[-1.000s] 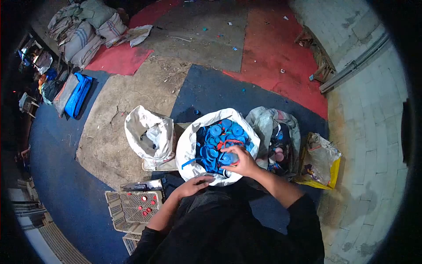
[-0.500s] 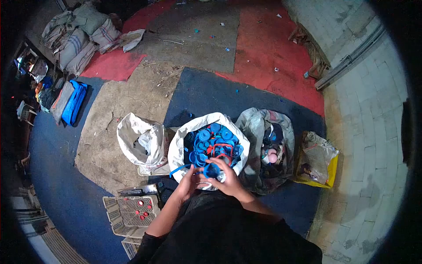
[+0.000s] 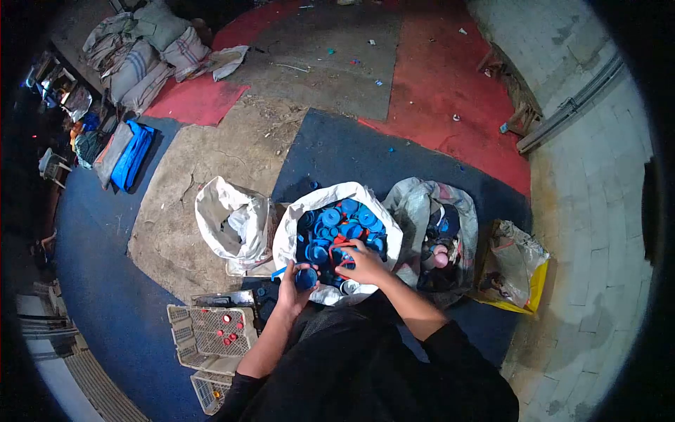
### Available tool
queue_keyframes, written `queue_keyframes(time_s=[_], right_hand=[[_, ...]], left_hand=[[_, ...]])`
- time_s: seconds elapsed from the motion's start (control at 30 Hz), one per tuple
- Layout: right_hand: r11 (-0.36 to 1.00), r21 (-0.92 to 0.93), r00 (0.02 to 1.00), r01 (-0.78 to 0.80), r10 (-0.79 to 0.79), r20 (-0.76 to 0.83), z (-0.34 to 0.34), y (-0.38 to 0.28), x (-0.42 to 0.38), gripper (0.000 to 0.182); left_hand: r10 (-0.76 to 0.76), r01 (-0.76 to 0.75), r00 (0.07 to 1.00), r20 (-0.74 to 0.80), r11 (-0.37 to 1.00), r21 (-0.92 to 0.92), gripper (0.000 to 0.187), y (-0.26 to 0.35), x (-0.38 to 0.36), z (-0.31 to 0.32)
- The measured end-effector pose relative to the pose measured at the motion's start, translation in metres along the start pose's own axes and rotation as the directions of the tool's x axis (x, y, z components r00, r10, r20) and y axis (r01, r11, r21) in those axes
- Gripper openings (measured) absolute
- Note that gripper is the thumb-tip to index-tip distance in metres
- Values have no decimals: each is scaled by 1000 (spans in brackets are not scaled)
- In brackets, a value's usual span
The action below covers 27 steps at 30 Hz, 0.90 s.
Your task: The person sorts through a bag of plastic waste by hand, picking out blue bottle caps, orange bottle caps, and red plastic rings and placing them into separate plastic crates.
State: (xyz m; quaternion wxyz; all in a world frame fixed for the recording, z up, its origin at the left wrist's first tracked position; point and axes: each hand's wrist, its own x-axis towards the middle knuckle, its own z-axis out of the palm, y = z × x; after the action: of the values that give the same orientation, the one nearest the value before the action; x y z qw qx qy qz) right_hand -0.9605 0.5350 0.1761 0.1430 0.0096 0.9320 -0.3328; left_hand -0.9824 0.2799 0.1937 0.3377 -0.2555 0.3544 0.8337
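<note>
My left hand [image 3: 294, 290] is closed around a round blue plastic lid [image 3: 306, 279], held over the near left rim of a white sack [image 3: 285, 243]. A blue strip sticks out beside that hand's fingers. Blue plastic lids [image 3: 329, 218] of several sizes fill the sack, with a few red pieces among them. Over the lids, my right hand [image 3: 365, 265] has its fingers bent around a red plastic loop [image 3: 333, 254], which they partly hide. A pale round piece [image 3: 349, 286] lies by the near rim below my right hand.
Left of the lids stands a smaller white sack [image 3: 211, 228]. To the right are a grey sack [image 3: 404, 204] of mixed items and a yellow bag [image 3: 538, 285] near the block wall [image 3: 598, 211]. A beige crate [image 3: 184, 337] with red caps sits at lower left.
My right hand has come off the blue lid and moved down to the red loop, which has shifted left. My left hand keeps the lid, now turned face up. The view has shifted slightly.
</note>
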Motion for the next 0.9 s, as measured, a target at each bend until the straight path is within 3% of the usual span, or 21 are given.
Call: queue_keyframes(time_s=[0.07, 0.13, 0.17, 0.2, 0.27, 0.37, 0.47, 0.6, 0.7, 0.83, 0.87, 0.9], right_hand=[[980, 172, 992, 99, -84, -95, -12, -1, 14, 52], [947, 302, 991, -110, 127, -37, -26, 13, 43, 43], [977, 199, 967, -83, 127, -220, -41, 5, 47, 37], [984, 136, 953, -117, 150, -265, -48, 10, 56, 29], [990, -126, 869, 63, -116, -481, -23, 56, 83, 31], [888, -459, 921, -16, -166, -353, -17, 60, 77, 36], [926, -377, 962, -10, -94, -256, -14, 60, 68, 41], [928, -342, 963, -147, 56, -262, -22, 49, 33, 32], [997, -73, 958, -11, -11, -287, -24, 52, 25, 44], [961, 233, 934, 150, -61, -352, -23, 51, 9, 57], [929, 322, 928, 183, -55, -368, -19, 52, 5, 58], [683, 722, 967, 112, 94, -239, -19, 40, -3, 56]], left_hand=[[15, -16, 1000, -28, 999, -47, 45, 3, -3, -5], [21, -25, 999, -46, 997, -78, 43, 6, -6, -7], [52, -54, 998, -29, 995, -83, 40, 5, -10, -6], [52, -55, 998, -35, 995, -81, 39, 5, -12, -7], [50, -53, 998, -49, 996, -77, 36, 3, -14, -10], [26, -29, 999, -27, 992, -124, 35, -3, -15, -17], [50, -52, 998, -24, 994, -93, 31, -6, -19, -17], [62, -63, 998, -22, 995, -78, 29, -5, -26, -16], [46, -48, 999, -24, 997, -66, 27, -5, -27, -16], [25, -26, 1000, -6, 998, -65, 27, -7, -21, -18], [21, -21, 1000, 7, 998, -55, 27, -8, -19, -16], [16, -15, 1000, 18, 999, -45, 28, -9, -18, -14]])
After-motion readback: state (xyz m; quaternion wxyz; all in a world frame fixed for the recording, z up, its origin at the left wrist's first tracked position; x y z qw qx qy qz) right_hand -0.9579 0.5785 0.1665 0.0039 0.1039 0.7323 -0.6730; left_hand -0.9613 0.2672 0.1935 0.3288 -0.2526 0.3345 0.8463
